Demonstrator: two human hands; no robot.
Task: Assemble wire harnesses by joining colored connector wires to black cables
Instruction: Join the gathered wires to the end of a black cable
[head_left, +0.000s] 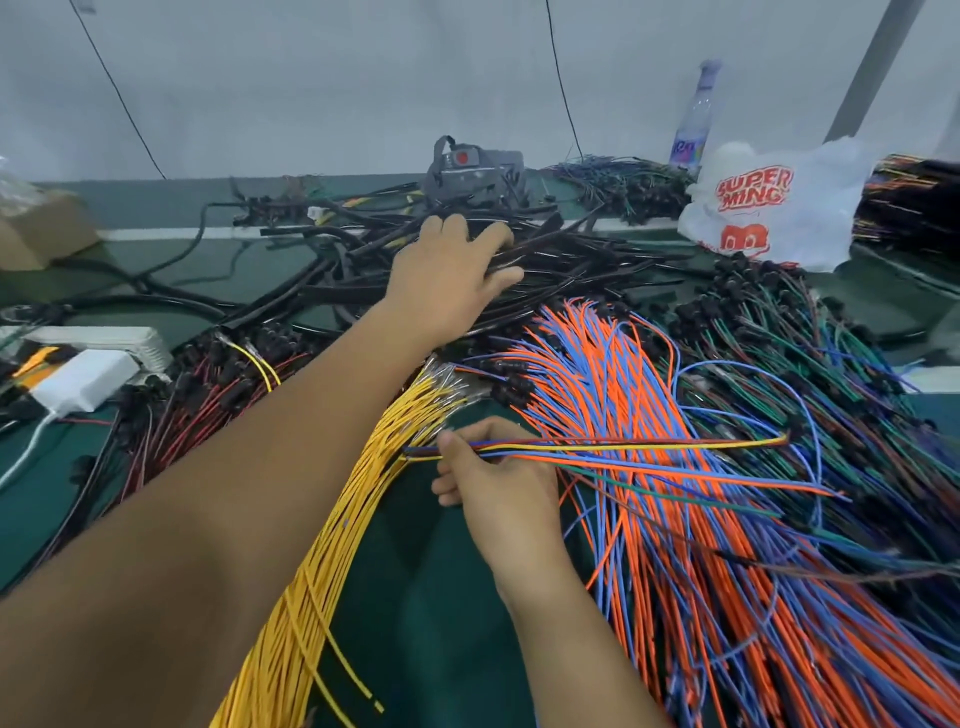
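Much of the green table is buried under wire, and the heaps are too tangled to count strand by strand. The left forearm hides part of the sheaf of yellow wires and part of the red-and-black wire bundle. The right-hand heaps run off the frame edge.

Two hands show. The left hand reaches far across, its fingers spread and slightly curled on the pile of black cables at the middle rear of the table; whether they actually grip a cable I cannot tell. The right hand is closed round a small bunch of mixed coloured wires, thumb on top, holding them level so they stick out to the right above the orange-and-blue wire heap. At least yellow, red, blue, orange and green strands show in that bunch.

One white plastic bag with red print sits at the back right, one clear plastic bottle behind it, blurred. One white charger-like block lies at the left, and one brown cardboard box, cut off, at far left. A grey device with a red button stands behind the cables. A pale wall closes the rear.
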